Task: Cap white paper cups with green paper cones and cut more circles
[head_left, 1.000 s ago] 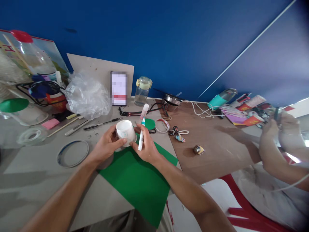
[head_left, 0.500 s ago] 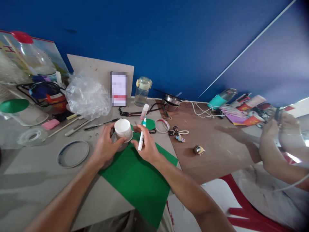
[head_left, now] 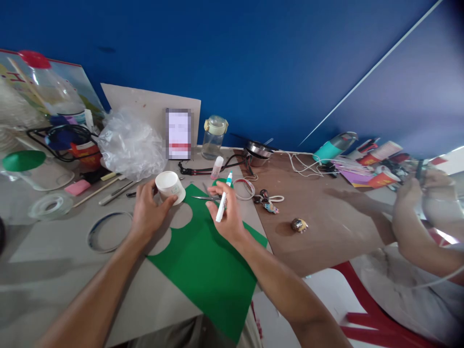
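My left hand (head_left: 150, 205) has its fingers and thumb round a small white cup (head_left: 168, 183) with a wide rim at its lower end. The cup leans a little, at the upper left of a green sheet (head_left: 210, 261). Round notches cut into the sheet's left edge show grey table. A white marker (head_left: 222, 207) with a teal tip end lies in my right hand (head_left: 229, 215), pointing up and away, over the sheet's right part. Just left of those fingers a scissors blade (head_left: 206, 197) shows; the rest is hidden behind the hand.
A glue stick (head_left: 217, 167), a tape ring (head_left: 243, 189) and a clear bottle (head_left: 214, 137) stand beyond my right hand. Left are a larger ring (head_left: 109, 232) and a plastic bag (head_left: 132, 145). A propped phone (head_left: 179, 134) faces me. Another person's hands (head_left: 411, 198) are at right.
My left hand has moved the cup left and slightly away, uncovering the round notches in the green sheet. My right hand has shifted a little right with the marker, and the scissors blade now shows.
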Motion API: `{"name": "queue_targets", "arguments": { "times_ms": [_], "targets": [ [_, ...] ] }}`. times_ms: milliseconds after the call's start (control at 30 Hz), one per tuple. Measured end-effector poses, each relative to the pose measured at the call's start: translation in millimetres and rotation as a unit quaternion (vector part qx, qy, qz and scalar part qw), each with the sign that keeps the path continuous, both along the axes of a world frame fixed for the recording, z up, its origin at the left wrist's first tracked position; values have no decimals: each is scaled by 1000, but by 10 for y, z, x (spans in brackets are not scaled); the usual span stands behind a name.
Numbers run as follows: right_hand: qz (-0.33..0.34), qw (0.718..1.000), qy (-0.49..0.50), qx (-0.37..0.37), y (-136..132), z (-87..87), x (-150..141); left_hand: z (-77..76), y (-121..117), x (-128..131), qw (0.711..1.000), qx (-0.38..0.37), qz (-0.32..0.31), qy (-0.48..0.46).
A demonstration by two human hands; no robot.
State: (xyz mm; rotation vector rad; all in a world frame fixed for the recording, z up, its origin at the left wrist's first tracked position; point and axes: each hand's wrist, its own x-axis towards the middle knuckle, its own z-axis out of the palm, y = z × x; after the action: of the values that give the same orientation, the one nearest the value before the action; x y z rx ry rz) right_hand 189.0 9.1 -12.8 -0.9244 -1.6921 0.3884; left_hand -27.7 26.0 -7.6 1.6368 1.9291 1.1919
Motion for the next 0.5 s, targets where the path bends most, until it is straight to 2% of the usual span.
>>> {"name": "queue_targets", "arguments": {
  "times_ms": [167,333,500],
  "targets": [
    [-51,999,16,9,80,7,71,10,23,-2,1000,-15,-1,-3],
    [-34,999,10,-4,62,4,58,-35,49,-14,1000,-19,-14,1],
    [-29,1000,4,-2,48,-21,43,-107,61,-66,1000,19,-6,13]
  ]
}}
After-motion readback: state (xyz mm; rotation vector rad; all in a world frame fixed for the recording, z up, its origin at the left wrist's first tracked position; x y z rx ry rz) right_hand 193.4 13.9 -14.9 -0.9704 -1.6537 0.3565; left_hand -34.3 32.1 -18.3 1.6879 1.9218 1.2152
